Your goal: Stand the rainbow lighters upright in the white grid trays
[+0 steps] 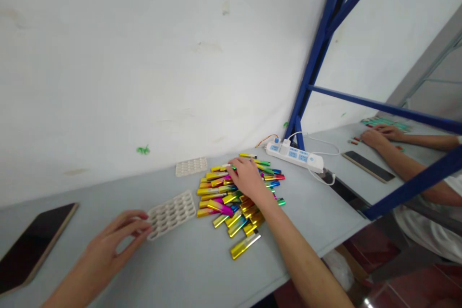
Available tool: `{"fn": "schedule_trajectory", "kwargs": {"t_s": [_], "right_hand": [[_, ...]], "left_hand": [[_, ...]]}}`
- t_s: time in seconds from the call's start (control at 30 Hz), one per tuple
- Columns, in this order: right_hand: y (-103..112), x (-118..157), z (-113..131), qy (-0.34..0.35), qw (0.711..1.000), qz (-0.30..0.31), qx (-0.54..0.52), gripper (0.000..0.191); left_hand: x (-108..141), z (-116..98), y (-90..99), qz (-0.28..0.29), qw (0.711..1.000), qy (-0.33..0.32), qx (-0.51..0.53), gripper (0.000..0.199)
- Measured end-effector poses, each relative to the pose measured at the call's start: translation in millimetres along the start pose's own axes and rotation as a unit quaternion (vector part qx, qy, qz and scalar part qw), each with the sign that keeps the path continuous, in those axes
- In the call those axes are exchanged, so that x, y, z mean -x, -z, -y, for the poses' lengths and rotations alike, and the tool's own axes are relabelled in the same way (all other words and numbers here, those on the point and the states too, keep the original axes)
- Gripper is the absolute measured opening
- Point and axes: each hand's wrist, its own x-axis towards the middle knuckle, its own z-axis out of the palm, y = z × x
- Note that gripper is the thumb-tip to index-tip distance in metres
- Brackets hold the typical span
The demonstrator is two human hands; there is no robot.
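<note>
My left hand (122,238) pinches the left end of a pale tray with rows of oval holes (172,215), which lies on the grey table (202,269). Reaching into a pile of shiny, multicoloured lighter-like tubes (212,191) is my right hand (247,178). Its fingers are bent down onto the pile, and what they hold, if anything, is hidden. One yellow and silver tube (245,245) lies apart at the pile's front. A second holed tray (191,167) rests behind, close to the wall.
A dark phone (34,245) lies at the far left. Behind the pile on the right sits a white power strip (295,155) with cables. A blue metal frame (317,53) rises beyond it. Another person's hands (378,135) and a second phone (368,166) are at the right.
</note>
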Motion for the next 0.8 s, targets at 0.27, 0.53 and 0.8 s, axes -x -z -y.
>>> {"fn": "schedule_trajectory", "kwargs": {"t_s": [0.27, 0.53, 0.8], "right_hand": [[8.1, -64.1, -52.9, -0.111, 0.988, 0.062, 0.088, 0.028], [15.1, -78.3, -42.7, -0.108, 0.993, 0.003, 0.046, 0.029], [-0.4, -36.6, 40.6, -0.034, 0.882, 0.007, -0.469, 0.044]], "left_hand": [[-0.8, 9.6, -19.7, 0.053, 0.998, 0.031, 0.007, 0.073], [-61.7, 2.2, -23.8, 0.123, 0.992, -0.028, 0.029, 0.068], [-59.2, -11.1, -41.5, 0.103, 0.994, -0.013, 0.02, 0.068]]}}
